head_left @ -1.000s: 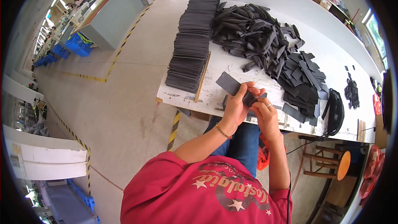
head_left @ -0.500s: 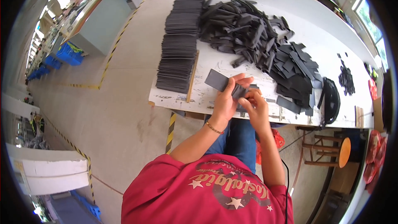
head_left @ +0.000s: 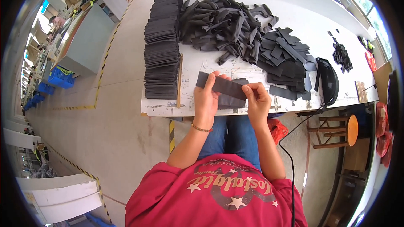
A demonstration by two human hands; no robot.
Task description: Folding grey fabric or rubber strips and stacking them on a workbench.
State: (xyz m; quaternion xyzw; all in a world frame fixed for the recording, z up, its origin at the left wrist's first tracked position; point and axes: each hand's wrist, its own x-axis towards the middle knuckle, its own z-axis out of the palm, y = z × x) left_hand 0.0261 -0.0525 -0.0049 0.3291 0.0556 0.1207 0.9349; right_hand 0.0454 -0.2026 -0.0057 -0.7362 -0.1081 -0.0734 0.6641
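Observation:
A flat black fabric strip [head_left: 227,87] is stretched between my two hands above the front of the white table. My left hand [head_left: 207,96] grips its left part, thumb on top. The strip's right end is pinched between thumb and fingers of my right hand [head_left: 257,100]. Below the strip, more black pieces [head_left: 231,101] lie on the table, partly hidden by it. Beyond my hands rises a heap of rolled black pieces [head_left: 227,25]. To its right is a loose pile of flat black pieces [head_left: 286,61].
A long row of tightly stacked black pieces [head_left: 162,46] stands at the table's left, beside a wooden strip [head_left: 180,82]. At the right lie a black mesh-like pouch [head_left: 327,82] and a dark bundle [head_left: 341,56]. A wooden stool [head_left: 351,130] stands below the table's right side.
The strip, bunched between my hands before, is now drawn out flat. My right hand has moved to its right end, away from my left. The whole view has shifted slightly.

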